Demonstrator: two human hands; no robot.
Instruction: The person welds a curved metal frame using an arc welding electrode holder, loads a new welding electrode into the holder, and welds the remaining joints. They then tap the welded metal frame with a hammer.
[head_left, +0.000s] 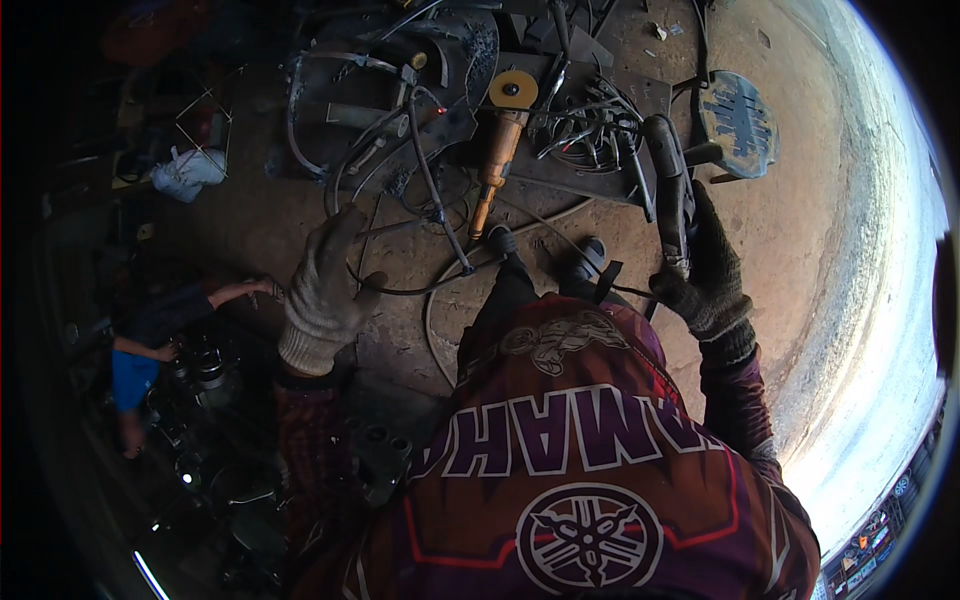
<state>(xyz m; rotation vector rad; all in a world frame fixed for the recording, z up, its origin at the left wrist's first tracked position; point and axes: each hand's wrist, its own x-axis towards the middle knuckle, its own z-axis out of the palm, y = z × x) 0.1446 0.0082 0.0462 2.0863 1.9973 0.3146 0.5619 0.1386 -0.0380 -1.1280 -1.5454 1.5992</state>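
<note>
My right hand (705, 295), in a dark-stained knit glove, is closed around a long dark metal tool (672, 195) with a rounded far end and a short side arm; its exact kind is unclear. My left hand (328, 290), in a pale knit glove, is raised with thumb and fingers apart and nothing visibly held. Close to its fingertips stands a bent metal-rod frame (430, 180). Between my hands, an orange angle grinder (500, 150) with a yellow disc lies at the metal worktable's (570, 185) near edge, its handle towards me.
A pile of metal hand tools (595, 125) lies right of the grinder. A round slotted metal seat (738, 122) stands beyond my right hand. Cables (430, 310) loop over the floor by my feet. Another person (160, 340) is working at the left, near a white bundle (188, 173).
</note>
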